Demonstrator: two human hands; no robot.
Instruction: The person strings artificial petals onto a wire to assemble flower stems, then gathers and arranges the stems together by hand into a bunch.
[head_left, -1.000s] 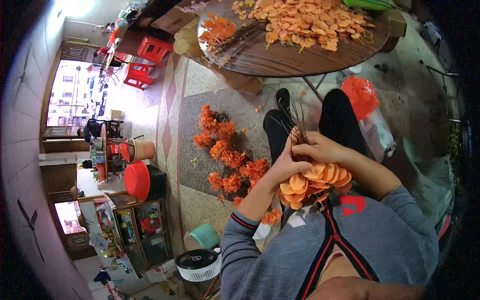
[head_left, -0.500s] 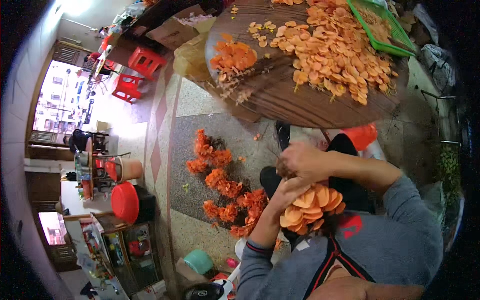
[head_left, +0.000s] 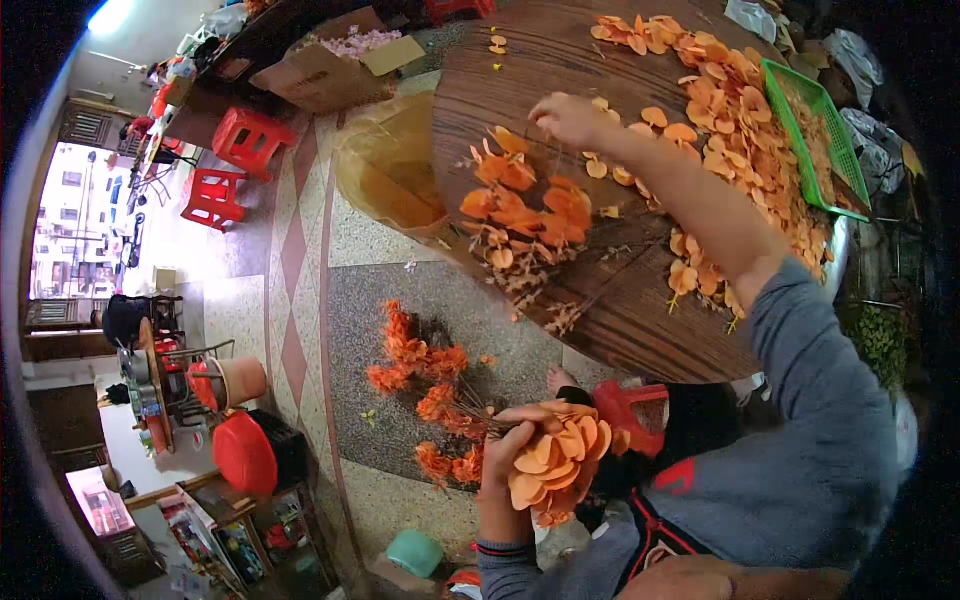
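A person sits at a round dark wooden table (head_left: 620,320) strewn with loose orange fabric petals (head_left: 740,120). The left hand (head_left: 505,455), held low in front of the table's near edge, is closed around a thick bunch of orange petals (head_left: 555,460) on wire stems. The right hand (head_left: 565,118) reaches out over the middle of the table, fingers drawn together as if pinching a thin stem just beyond a pile of finished orange sprigs (head_left: 520,215), though what it pinches is too small to tell. A green plastic basket (head_left: 815,110) of petals sits at the table's far right edge, and more orange sprigs (head_left: 420,385) lie on the floor to the table's left.

Glossy dark wood table (head_left: 610,310), seemingly cloth orange petals (head_left: 545,465)
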